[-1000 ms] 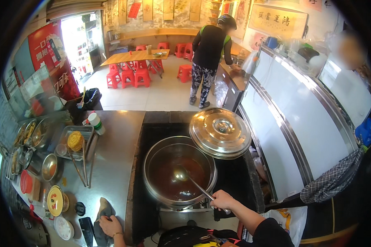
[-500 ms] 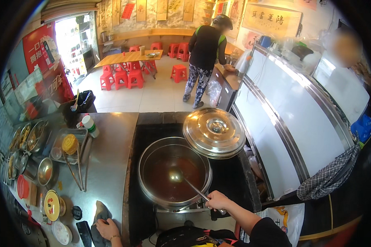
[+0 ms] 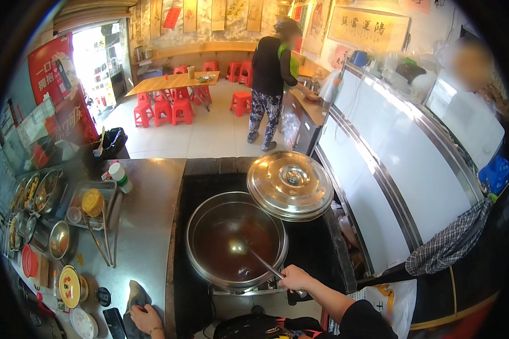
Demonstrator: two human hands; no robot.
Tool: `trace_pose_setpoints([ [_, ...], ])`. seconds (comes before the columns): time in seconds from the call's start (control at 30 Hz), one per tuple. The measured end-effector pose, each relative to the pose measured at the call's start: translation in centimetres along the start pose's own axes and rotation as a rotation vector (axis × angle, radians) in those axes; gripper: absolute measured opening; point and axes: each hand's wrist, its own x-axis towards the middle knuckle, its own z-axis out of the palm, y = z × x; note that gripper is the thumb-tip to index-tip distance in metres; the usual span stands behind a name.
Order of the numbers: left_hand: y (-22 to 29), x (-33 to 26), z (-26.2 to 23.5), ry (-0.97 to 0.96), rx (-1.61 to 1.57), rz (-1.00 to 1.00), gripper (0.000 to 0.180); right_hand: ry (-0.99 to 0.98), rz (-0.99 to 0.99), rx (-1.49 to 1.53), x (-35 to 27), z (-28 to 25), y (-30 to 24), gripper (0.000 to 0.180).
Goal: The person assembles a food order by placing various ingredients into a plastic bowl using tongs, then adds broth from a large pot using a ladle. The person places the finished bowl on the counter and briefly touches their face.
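Observation:
My right hand (image 3: 294, 279) is closed round the handle of a long metal ladle (image 3: 266, 264). The ladle's bowl is down in the reddish-brown liquid of a large steel pot (image 3: 193, 255), near its middle. A round steel lid (image 3: 316, 198) lies tilted at the pot's far right rim, partly over the opening. On the steel counter to the left, my left hand (image 3: 145, 318) presses on a dark grey cloth (image 3: 136, 294) with its fingers curled over it. A black phone (image 3: 114, 323) lies just left of that cloth.
Bowls, a yellow-lidded container (image 3: 70, 286), tongs (image 3: 111, 248) and a tray (image 3: 108, 198) with a yellow item crowd the counter's left. White panels (image 3: 379, 152) stand at the right. Beyond are a wooden table (image 3: 164, 84), red stools (image 3: 182, 111) and another person (image 3: 268, 73) at a side counter.
The whole view has shifted slightly. The other person has turned a little toward the side counter. My hands keep their holds, and the ladle stays near the pot's middle.

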Motion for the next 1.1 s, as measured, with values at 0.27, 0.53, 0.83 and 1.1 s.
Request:
trace_pose_setpoints([
  [0.27, 0.7, 0.0, -0.3, -0.025, -0.036, -0.012, 0.022, 0.062, -0.046, -0.235, -0.5, -0.3, -0.1, 0.015],
  [0.53, 0.0, 0.1, -0.2, 0.012, -0.061, 0.022, 0.023, 0.165, -0.106, -0.356, -2.6, -0.4, -1.6, 0.02],
  [0.83, 0.1, 0.1, 0.4, 0.006, -0.052, 0.04, 0.023, 0.216, -0.226, -0.354, -2.7, -0.3, -1.1, 0.023],
  [1.1, -2.9, 0.0, 0.6, 0.092, -0.039, -0.006, 0.024, 0.048, -0.171, 0.007, -3.3, -1.2, -3.9, 0.014],
])
